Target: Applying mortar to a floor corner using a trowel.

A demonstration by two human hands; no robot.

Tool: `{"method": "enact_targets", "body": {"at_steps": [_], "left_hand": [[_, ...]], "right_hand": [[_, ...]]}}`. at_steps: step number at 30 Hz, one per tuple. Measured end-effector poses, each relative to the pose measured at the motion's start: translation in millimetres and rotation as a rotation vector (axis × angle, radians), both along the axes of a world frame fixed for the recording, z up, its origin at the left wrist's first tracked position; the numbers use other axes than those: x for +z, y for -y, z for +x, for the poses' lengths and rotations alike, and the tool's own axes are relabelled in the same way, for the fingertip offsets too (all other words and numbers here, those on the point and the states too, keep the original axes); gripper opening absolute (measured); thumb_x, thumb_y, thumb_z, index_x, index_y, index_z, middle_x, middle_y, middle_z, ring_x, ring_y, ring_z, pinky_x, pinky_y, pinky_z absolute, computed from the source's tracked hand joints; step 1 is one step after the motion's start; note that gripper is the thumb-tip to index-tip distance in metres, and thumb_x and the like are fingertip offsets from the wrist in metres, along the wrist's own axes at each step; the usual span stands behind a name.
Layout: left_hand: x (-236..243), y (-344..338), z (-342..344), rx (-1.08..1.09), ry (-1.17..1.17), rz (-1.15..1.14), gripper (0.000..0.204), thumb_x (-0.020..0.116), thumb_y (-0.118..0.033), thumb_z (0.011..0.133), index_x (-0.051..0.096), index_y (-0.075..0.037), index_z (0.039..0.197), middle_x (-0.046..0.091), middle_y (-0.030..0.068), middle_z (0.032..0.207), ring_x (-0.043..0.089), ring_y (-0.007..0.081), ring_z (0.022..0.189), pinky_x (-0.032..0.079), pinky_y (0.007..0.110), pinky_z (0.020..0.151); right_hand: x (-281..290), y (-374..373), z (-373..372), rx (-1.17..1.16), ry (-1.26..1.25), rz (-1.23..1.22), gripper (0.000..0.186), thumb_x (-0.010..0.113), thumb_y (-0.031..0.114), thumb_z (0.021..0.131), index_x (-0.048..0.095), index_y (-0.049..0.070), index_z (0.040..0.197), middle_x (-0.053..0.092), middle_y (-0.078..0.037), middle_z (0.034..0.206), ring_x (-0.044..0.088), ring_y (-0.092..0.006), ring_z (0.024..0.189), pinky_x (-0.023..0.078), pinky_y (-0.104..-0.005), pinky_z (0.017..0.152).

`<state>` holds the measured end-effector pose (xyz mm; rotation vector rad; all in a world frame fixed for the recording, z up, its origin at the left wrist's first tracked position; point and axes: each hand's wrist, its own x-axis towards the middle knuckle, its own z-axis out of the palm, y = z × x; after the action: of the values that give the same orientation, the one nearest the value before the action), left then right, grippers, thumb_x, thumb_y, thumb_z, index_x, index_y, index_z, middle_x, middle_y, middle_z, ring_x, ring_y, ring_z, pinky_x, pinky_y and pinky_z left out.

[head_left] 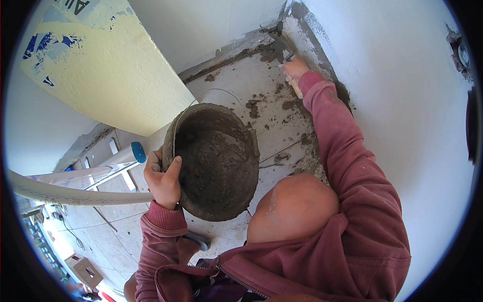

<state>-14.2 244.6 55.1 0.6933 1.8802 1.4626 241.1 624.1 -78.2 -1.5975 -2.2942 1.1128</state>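
Observation:
My left hand (pixel 163 177) grips the rim of a round, mortar-caked bucket (pixel 254 151), thumb over the edge, fingers outside. The bucket is tilted toward me and wet grey mortar (pixel 214 163) fills its lower part. Far forward, at the foot of the right wall, my right hand (pixel 297 69) is closed around the handle of a trowel (pixel 278 49). Its metal blade points into the corner where the two walls meet, against a strip of grey mortar (pixel 316 38) low on the wall. My fingers partly hide the handle.
A pale yellow panel (pixel 108 70) leans on the left. Near my left hand are a white hose (pixel 90 197) and a plastic-wrapped roll with a blue end (pixel 138 152). Mortar crumbs (pixel 253 108) dot the tiled floor (pixel 221 95). A fitting (pixel 463 53) sits in the right wall.

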Motion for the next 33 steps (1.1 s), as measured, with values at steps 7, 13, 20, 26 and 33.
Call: {"method": "enact_targets", "body": {"at_steps": [7,13,20,26,33], "left_hand": [[-5,-2,3,-0.004,0.031,0.025,0.026,0.058,0.0,0.073,0.052,0.01,0.096,0.058,0.01,0.087,0.05,0.0107,0.076,0.041,0.024,0.073],[-4,-5,12,0.0,-0.047,0.053,0.019,0.059,-0.001,0.072,0.053,0.009,0.086,0.058,0.0097,0.084,0.048,0.011,0.076,0.04,0.024,0.071],[-2,-16,23,-0.025,-0.034,0.039,0.028,0.06,-0.001,0.073,0.053,0.012,0.096,0.06,0.0138,0.09,0.054,0.0133,0.08,0.043,0.025,0.076],[-7,-20,22,-0.029,-0.078,0.047,0.029,0.06,-0.002,0.073,0.053,0.012,0.096,0.061,0.0134,0.087,0.054,0.0128,0.079,0.044,0.024,0.074],[1,-22,8,-0.006,-0.039,0.015,0.026,0.062,-0.004,0.073,0.055,0.01,0.094,0.06,0.0092,0.082,0.054,0.0112,0.075,0.043,0.023,0.071]], "right_hand": [[62,81,-11,-0.471,-0.557,-0.104,0.019,0.054,0.011,0.077,0.052,-0.003,0.089,0.053,-0.007,0.068,0.051,-0.0171,0.053,0.042,-0.0312,0.047],[134,164,28,0.349,-0.003,0.14,0.028,0.059,0.026,0.072,0.06,-0.001,0.078,0.058,-0.016,0.072,0.057,-0.0292,0.069,0.045,-0.037,0.064],[140,202,-47,0.911,0.369,0.561,0.015,0.061,0.019,0.066,0.061,0.005,0.067,0.06,-0.012,0.067,0.06,-0.0301,0.063,0.048,-0.0377,0.056],[131,233,-60,1.191,0.303,0.399,0.017,0.062,0.021,0.061,0.055,0.006,0.06,0.056,-0.01,0.059,0.058,-0.0277,0.055,0.046,-0.0383,0.048],[141,196,-42,1.079,0.254,-0.239,0.03,0.065,0.032,0.069,0.062,0.003,0.076,0.059,-0.014,0.068,0.058,-0.0307,0.067,0.045,-0.0363,0.06]]}}
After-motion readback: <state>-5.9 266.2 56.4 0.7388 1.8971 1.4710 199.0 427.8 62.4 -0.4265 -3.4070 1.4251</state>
